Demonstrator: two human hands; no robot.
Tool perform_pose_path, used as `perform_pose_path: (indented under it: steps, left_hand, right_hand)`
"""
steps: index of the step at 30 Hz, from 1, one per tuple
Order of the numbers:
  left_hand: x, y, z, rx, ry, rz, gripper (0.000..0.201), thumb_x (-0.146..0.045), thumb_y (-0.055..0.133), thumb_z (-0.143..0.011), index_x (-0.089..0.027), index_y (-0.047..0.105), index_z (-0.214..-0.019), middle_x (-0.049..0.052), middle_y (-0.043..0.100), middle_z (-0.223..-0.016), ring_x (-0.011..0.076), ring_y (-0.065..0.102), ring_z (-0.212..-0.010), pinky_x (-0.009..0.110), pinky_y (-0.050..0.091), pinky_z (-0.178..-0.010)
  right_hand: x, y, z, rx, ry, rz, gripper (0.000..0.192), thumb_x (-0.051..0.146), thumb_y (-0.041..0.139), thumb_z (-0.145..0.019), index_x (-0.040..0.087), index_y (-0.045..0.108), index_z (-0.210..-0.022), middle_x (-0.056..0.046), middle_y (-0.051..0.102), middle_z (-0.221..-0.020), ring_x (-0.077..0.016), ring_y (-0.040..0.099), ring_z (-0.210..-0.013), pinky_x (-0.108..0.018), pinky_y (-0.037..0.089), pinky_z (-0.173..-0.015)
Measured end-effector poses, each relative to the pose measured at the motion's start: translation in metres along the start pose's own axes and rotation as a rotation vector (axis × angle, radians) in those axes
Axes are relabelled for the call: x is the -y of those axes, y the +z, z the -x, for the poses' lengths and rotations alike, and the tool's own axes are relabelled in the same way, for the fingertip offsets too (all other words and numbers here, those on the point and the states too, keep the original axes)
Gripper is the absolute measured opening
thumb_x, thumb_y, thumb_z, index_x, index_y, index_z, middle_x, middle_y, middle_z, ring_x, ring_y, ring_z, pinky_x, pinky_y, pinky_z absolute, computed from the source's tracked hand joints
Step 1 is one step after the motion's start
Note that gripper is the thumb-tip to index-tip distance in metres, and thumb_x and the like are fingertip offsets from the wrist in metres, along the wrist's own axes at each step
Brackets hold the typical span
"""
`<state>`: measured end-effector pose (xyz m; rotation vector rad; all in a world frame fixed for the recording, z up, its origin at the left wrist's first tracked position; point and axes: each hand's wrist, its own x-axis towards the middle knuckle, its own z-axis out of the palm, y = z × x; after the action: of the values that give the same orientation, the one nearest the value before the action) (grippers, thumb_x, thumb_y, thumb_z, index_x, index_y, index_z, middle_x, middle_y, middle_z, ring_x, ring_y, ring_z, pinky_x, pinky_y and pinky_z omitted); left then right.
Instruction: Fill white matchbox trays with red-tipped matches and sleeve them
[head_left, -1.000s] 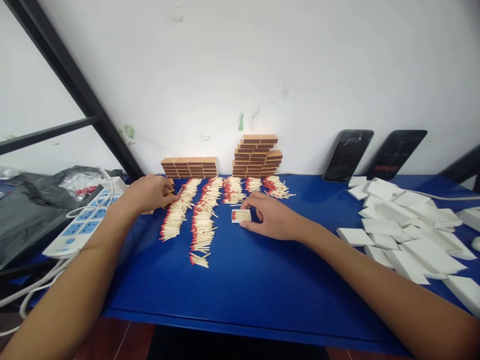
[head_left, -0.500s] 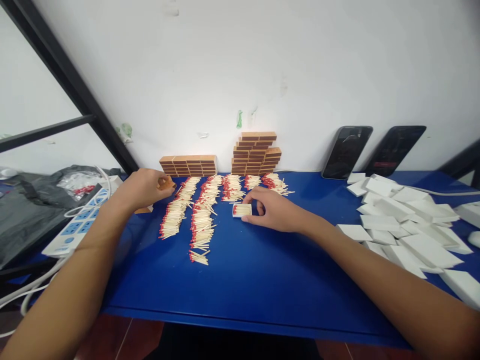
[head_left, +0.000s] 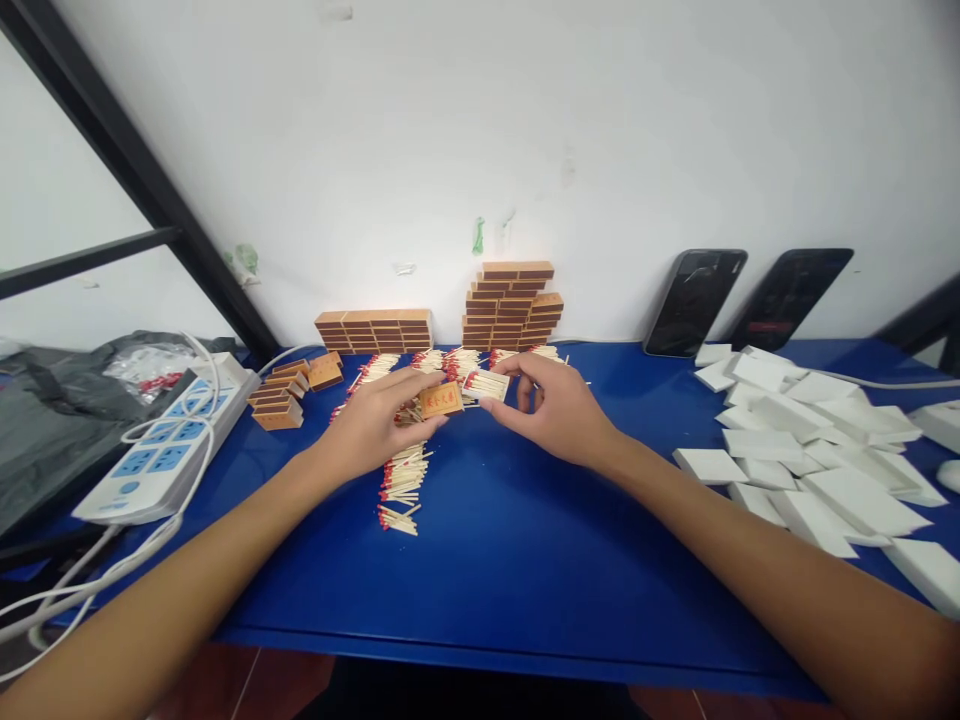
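Observation:
Between the fingers and thumb of my left hand is an orange matchbox sleeve with red lettering. My right hand grips a white matchbox tray by its right end; matches with red heads lie in it. Sleeve and tray are held close together, end to end, over the table. Whether they touch I cannot tell. Rows of loose matches spread on the blue table beneath and behind my left hand, which hides part of them.
Stacked matchboxes and a taller pile stand against the wall. More sleeves lie at left beside a power strip. White trays are heaped at right, below two phones leaning on the wall.
My left hand has moved right from the sleeve pile, bringing a sleeve to the tray. My right hand has raised the filled tray off the table, tilting it slightly.

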<state>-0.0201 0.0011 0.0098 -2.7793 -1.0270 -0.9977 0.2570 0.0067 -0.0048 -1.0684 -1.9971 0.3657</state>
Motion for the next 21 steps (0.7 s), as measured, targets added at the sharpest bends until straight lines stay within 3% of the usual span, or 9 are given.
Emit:
perform_pose_path:
  steps: [6,11,15,21]
  left_hand:
    - [0.0023,-0.0032,-0.0006,0.002,-0.015,-0.010,0.046,-0.041,0.074,-0.098,-0.019,0.067,-0.138,0.012,0.076,-0.119,0.0246,0.074,-0.101,0.040,0.061,-0.091]
    - [0.0034,-0.0035,0.0001,0.021,0.015,-0.027,0.045,-0.039,0.073,-0.100,-0.018,0.066,-0.139,0.012,0.076,-0.124,0.0255,0.074,-0.108,0.040,0.060,-0.095]
    - [0.0043,-0.0049,-0.0003,0.072,0.021,-0.019,0.039,-0.040,0.072,-0.101,-0.020,0.068,-0.134,0.010,0.077,-0.120,0.0249,0.074,-0.106,0.039,0.059,-0.092]
    - [0.0040,-0.0053,0.0004,0.090,-0.004,-0.013,0.047,-0.046,0.072,-0.100,-0.021,0.065,-0.140,0.010,0.076,-0.122,0.0247,0.074,-0.106,0.037,0.058,-0.090]
  right_hand:
    - [-0.0001,0.0015,0.0015,0.043,-0.077,0.006,0.034,0.044,0.074,-0.091,0.020,0.068,-0.114,-0.003,0.069,-0.089,-0.0157,0.058,-0.065,-0.034,0.048,-0.069]
    - [-0.0005,-0.0039,-0.0004,0.142,-0.081,-0.043,0.036,0.041,0.076,-0.091,0.021,0.071,-0.120,0.002,0.062,-0.074,-0.0159,0.057,-0.064,-0.033,0.048,-0.069]
    - [-0.0029,-0.0040,-0.0011,0.168,-0.099,-0.055,0.034,0.038,0.076,-0.091,0.023,0.072,-0.121,0.001,0.064,-0.079,-0.0159,0.058,-0.066,-0.032,0.048,-0.067]
    - [-0.0022,-0.0025,-0.0002,0.175,-0.097,-0.070,0.036,0.038,0.075,-0.092,0.022,0.074,-0.124,0.000,0.065,-0.082,-0.0154,0.057,-0.066,-0.031,0.047,-0.067]
